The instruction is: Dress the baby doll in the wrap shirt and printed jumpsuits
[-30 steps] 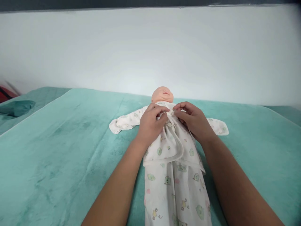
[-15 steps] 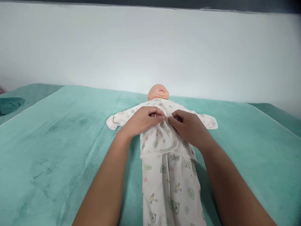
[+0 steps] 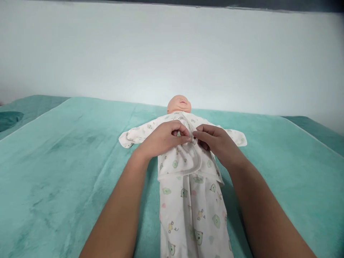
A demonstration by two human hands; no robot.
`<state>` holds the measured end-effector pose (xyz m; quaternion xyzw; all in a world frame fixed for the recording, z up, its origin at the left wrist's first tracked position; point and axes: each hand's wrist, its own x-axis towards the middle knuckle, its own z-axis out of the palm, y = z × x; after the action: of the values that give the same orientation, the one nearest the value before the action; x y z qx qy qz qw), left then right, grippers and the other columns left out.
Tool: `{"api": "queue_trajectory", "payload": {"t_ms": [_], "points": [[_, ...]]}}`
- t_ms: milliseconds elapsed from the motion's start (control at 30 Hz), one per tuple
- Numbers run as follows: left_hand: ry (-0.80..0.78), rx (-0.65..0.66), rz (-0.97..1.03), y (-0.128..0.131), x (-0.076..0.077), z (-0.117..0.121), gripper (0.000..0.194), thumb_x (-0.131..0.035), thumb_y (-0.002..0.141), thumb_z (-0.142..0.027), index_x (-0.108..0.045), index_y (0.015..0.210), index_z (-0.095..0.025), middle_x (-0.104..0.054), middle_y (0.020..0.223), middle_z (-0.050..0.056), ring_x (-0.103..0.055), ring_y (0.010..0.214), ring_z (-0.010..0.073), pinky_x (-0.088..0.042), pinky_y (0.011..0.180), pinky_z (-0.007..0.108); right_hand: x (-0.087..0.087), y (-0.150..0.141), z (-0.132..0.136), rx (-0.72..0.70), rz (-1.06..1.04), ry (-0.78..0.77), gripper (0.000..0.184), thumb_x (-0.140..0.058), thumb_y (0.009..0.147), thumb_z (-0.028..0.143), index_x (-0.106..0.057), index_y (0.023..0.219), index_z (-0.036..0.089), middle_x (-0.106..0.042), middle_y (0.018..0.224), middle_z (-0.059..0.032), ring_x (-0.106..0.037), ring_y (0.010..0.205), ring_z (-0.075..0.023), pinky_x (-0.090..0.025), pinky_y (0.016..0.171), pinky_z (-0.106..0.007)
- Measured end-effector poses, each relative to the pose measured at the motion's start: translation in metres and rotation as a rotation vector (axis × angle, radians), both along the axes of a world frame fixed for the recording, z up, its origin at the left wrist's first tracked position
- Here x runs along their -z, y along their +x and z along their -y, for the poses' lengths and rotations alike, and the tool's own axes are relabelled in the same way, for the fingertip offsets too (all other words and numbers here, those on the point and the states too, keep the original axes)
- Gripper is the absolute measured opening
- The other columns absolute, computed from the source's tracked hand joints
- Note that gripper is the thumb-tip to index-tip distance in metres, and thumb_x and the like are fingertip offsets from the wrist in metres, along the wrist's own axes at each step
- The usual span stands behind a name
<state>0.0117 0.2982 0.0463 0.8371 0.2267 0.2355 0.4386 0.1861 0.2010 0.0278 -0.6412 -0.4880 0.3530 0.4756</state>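
Observation:
A baby doll (image 3: 178, 104) lies on its back, head away from me. It wears a white wrap-front baby shirt (image 3: 174, 165) and matching trousers (image 3: 193, 218), printed with green bears and small animals. Over the chest, my left hand (image 3: 169, 137) pinches the edge of the shirt's front flap between thumb and fingers. My right hand (image 3: 215, 141) faces it closely, its fingertips closed on the same edge from the right. Whatever fastener lies between the fingertips is hidden. Both shirt sleeves (image 3: 139, 134) stretch out sideways, their ends covering the doll's hands.
The doll lies on a teal plush sheet (image 3: 75, 172) spread over the bed. Beyond its head rises a white wall (image 3: 172, 53). A darker teal cushion or fold of cloth (image 3: 10, 120) sits at the far left.
My fingertips have drawn closer together and lifted the flap edge a little, which is now bunched between them. The view has shifted slightly.

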Motion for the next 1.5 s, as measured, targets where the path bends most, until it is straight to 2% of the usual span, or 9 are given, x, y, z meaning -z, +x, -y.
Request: {"api": "queue_trajectory", "payload": {"t_ms": [100,267,367,567,767,1000,1233,1500], "points": [[-0.072,-0.011,0.029,0.001,-0.003,0.004,0.015,-0.065,0.083,-0.034,-0.067,0.077,-0.021,-0.063,0.075,-0.001,-0.052,0.065,0.0115,-0.041,0.061,0.026,0.001,-0.003,0.001,-0.002,-0.015,0.044,0.031,-0.065,0.085,0.045,-0.058,0.069,0.02,-0.046,0.058,0.0037,-0.038,0.054,-0.0102,-0.027,0.05,-0.026],[-0.28,-0.008,0.127,0.002,-0.005,0.009,0.014,-0.068,0.08,-0.033,-0.066,0.081,-0.019,-0.066,0.075,0.001,-0.06,0.069,0.013,-0.047,0.063,0.026,0.005,-0.012,-0.002,0.052,-0.017,0.19,0.035,-0.066,0.085,0.049,-0.057,0.069,0.02,-0.046,0.059,0.0039,-0.036,0.054,-0.0099,-0.027,0.051,-0.027],[-0.326,-0.004,0.153,0.003,-0.004,0.009,0.015,-0.071,0.078,-0.033,-0.066,0.08,-0.019,-0.067,0.074,0.001,-0.061,0.07,0.0131,-0.048,0.064,0.025,0.008,-0.013,-0.003,0.05,-0.053,0.211,0.036,-0.067,0.085,0.05,-0.057,0.067,0.02,-0.046,0.058,0.0039,-0.036,0.054,-0.0098,-0.028,0.051,-0.026],[-0.303,-0.027,0.14,0.004,-0.003,0.008,0.013,-0.07,0.078,-0.031,-0.067,0.082,-0.019,-0.066,0.076,0.002,-0.062,0.071,0.0134,-0.049,0.063,0.025,0.011,-0.005,-0.003,0.015,-0.08,0.221,0.038,-0.064,0.088,0.051,-0.058,0.067,0.02,-0.049,0.057,0.0028,-0.042,0.053,-0.0107,-0.031,0.051,-0.027],[-0.28,-0.024,0.106,0.003,-0.001,0.006,0.011,-0.069,0.079,-0.029,-0.067,0.082,-0.019,-0.066,0.075,0.001,-0.061,0.069,0.0128,-0.046,0.062,0.025,0.013,0.007,-0.002,-0.126,-0.076,0.206,0.022,-0.07,0.083,0.042,-0.065,0.087,0.021,-0.052,0.064,0.0033,-0.045,0.056,-0.0109,-0.033,0.052,-0.026],[-0.219,-0.048,0.063,0.002,0.0,0.004,0.009,-0.067,0.079,-0.028,-0.065,0.077,-0.019,-0.067,0.077,0.002,-0.06,0.07,0.0134,-0.044,0.06,0.025,0.007,0.005,0.002,-0.117,0.055,0.153,0.018,-0.07,0.082,0.034,-0.063,0.095,0.023,-0.049,0.064,0.0051,-0.043,0.058,-0.0104,-0.03,0.052,-0.025],[-0.203,-0.038,0.045,0.0,-0.002,0.005,0.009,-0.066,0.078,-0.028,-0.06,0.077,-0.021,-0.06,0.071,-0.002,-0.054,0.064,0.0112,-0.037,0.055,0.024,0.007,-0.001,0.003,-0.122,0.093,0.172,0.024,-0.073,0.081,0.04,-0.063,0.095,0.024,-0.047,0.065,0.0054,-0.042,0.059,-0.0105,-0.032,0.052,-0.026],[-0.255,-0.001,0.133,0.001,0.003,0.004,0.005,-0.059,0.076,-0.018,-0.059,0.081,-0.02,-0.056,0.069,-0.004,-0.054,0.066,0.0103,-0.04,0.061,0.023,0.008,-0.002,-0.001,-0.14,-0.04,0.189,0.026,-0.07,0.085,0.046,-0.061,0.095,0.023,-0.048,0.069,0.0044,-0.038,0.055,-0.0089,-0.028,0.047,-0.025]]}}
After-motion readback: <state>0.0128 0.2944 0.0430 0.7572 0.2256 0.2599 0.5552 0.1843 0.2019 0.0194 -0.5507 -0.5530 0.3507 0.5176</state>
